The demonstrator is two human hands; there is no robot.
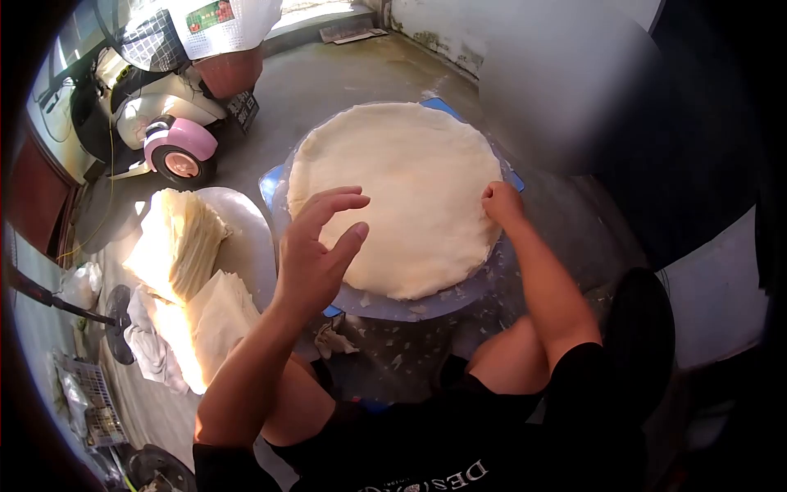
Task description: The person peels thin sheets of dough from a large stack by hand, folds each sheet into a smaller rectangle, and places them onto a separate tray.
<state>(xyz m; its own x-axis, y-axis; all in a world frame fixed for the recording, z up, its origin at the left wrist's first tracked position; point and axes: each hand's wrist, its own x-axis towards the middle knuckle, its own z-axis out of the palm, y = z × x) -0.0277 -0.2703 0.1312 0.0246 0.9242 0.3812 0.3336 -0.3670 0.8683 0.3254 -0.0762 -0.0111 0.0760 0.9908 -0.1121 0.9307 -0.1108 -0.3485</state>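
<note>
A wide, round, pale slab of dough (402,221) lies in front of me on a round, bluish-grey board (373,308). Over the dough's left side is my left hand (314,246), its thumb and fingers apart and nothing between them. My right hand (502,202) is closed at the dough's right rim, with the fingers curled against the edge. The fingertips are partly hidden, but they seem to pinch the dough there. Small pale scraps cling to the board along the near rim.
Left of me, tall stacks of thin pale sheets (176,242) stand by a round white board (246,215), with a white cloth (153,348) beside them. A scooter with a pink fender (187,143) is parked at the upper left. Blue corners (443,107) show beneath the round board.
</note>
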